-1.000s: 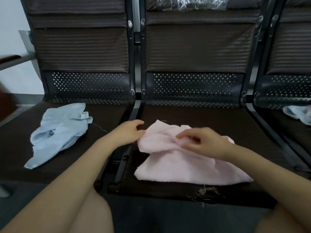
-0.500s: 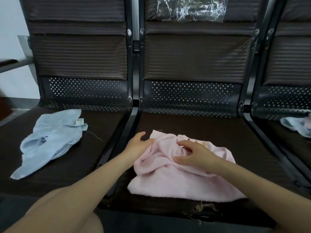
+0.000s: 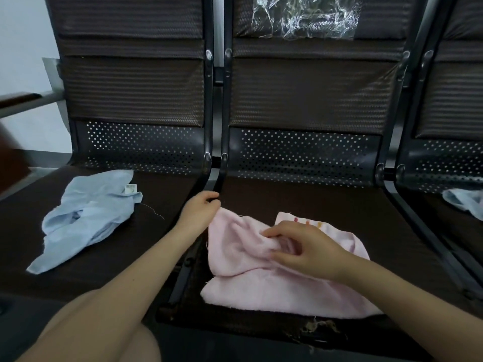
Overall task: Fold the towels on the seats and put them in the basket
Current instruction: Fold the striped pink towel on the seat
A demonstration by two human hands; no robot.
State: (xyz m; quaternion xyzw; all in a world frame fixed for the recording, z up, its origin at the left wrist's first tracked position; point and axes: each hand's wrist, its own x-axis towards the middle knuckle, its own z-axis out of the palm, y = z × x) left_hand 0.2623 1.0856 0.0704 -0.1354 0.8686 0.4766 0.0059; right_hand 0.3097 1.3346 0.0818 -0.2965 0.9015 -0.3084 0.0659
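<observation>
A crumpled pink towel point(image 3: 261, 286) lies on the middle seat point(image 3: 300, 197). My left hand point(image 3: 200, 209) pinches its far left corner at the seat's left edge. My right hand point(image 3: 305, 246) pinches a bunched fold near the towel's middle. A striped edge of the towel shows just beyond my right hand. A light blue towel point(image 3: 86, 218) with a white tag lies rumpled on the left seat point(image 3: 162, 194). Another pale blue cloth point(image 3: 465, 202) lies on the right seat at the frame's edge. No basket is in view.
Dark seat backs with perforated metal panels rise behind the seats. Clear plastic wrap point(image 3: 305, 17) hangs on the middle backrest. The middle seat's front edge is torn point(image 3: 318, 327). My knee point(image 3: 104, 333) is at the lower left.
My left hand has pulled the pink towel's left corner outward and away. The towel has spread, and a striped edge now shows. My right hand still holds the fold.
</observation>
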